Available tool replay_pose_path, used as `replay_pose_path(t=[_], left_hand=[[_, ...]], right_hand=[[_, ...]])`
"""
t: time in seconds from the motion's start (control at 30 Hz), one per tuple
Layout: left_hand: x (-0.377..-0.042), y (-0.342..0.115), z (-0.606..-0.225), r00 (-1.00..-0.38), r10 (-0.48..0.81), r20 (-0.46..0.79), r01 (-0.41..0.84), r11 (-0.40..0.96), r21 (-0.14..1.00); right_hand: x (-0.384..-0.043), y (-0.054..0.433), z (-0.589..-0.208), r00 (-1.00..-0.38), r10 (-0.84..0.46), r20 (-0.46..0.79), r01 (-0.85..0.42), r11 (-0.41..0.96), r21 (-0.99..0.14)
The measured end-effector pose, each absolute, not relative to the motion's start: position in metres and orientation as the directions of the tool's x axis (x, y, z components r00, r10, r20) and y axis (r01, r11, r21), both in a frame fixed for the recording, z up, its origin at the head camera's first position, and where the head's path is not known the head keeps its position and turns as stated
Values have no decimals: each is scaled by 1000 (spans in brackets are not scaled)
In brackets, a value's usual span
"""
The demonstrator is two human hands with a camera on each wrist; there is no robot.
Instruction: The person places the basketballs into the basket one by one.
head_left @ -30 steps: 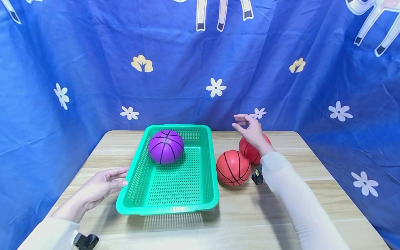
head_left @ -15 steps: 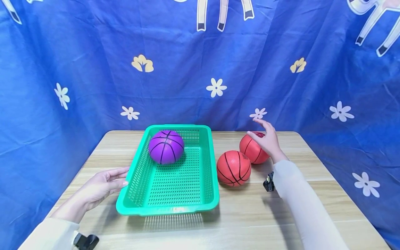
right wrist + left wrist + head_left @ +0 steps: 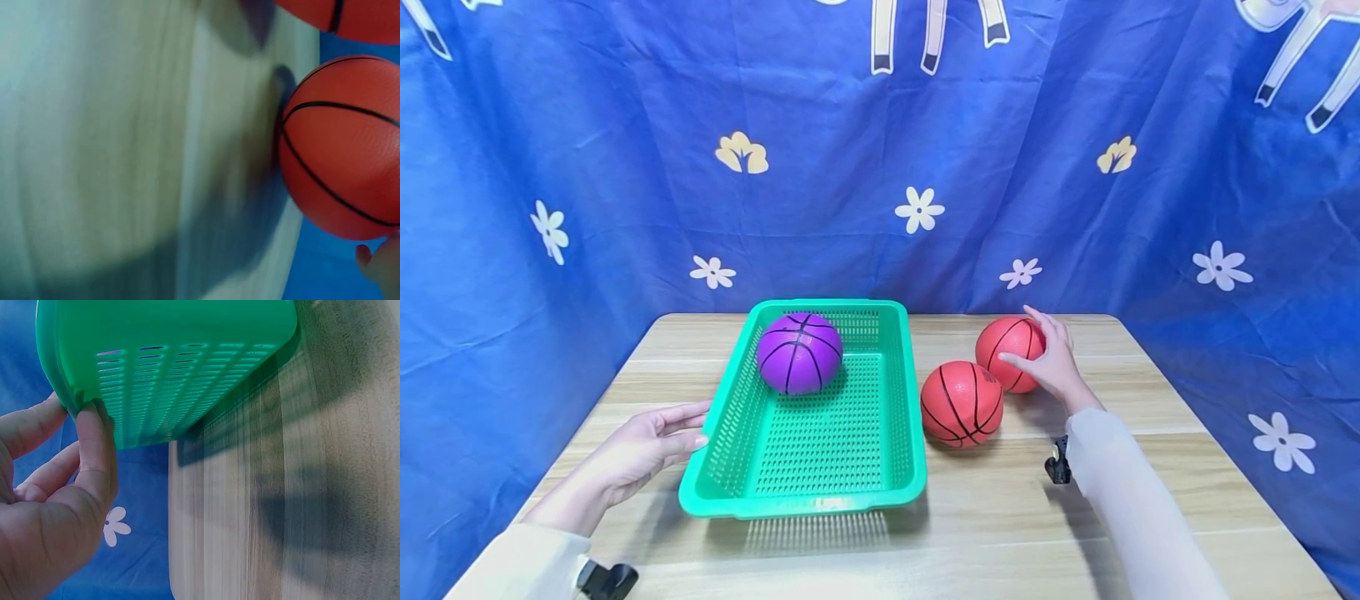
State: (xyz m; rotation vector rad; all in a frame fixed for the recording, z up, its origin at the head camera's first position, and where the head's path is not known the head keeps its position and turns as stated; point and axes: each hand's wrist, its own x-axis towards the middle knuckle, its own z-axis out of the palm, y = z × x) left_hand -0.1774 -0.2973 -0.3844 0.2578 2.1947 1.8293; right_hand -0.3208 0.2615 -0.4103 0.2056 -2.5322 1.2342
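Observation:
A green plastic basket (image 3: 801, 503) stands on the table, and its left rim is pinched between the thumb and fingers of my left hand (image 3: 643, 446). The left wrist view shows the fingertips (image 3: 94, 434) against the basket's outer side, under the lip. Inside the basket, toward the back, lies a purple mini basketball (image 3: 799, 353). My right hand (image 3: 1051, 362) reaches over the right side of the far red basketball (image 3: 1006, 354), thumb and fingers spread. Whether it touches the ball I cannot tell; in the right wrist view a fingertip (image 3: 364, 255) shows close to the ball.
A second red basketball (image 3: 962, 404) sits between the basket and the far ball, nearer to me. The wooden table (image 3: 1000, 525) ends at the back against a blue patterned curtain (image 3: 820, 167), which also hangs along both sides.
My right hand has moved right and down from above the far red ball to its right side. The left hand, the basket and the balls have stayed in place.

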Motion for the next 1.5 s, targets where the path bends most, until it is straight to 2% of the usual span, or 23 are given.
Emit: replay_pose_path(t=[0.5,0.9,1.5], left_hand=[[-178,-297,-385,-948,304,-100,-46,181,982],[-178,-298,-385,-947,303,-103,-52,172,984],[-178,-297,-384,-948,297,-114,-56,198,979]], right_hand=[[-317,272,-428,-963,19,267,-195,632,-750],[-318,278,-427,-956,60,288,-185,639,-746],[-322,281,-380,-944,90,319,-196,624,-757]])
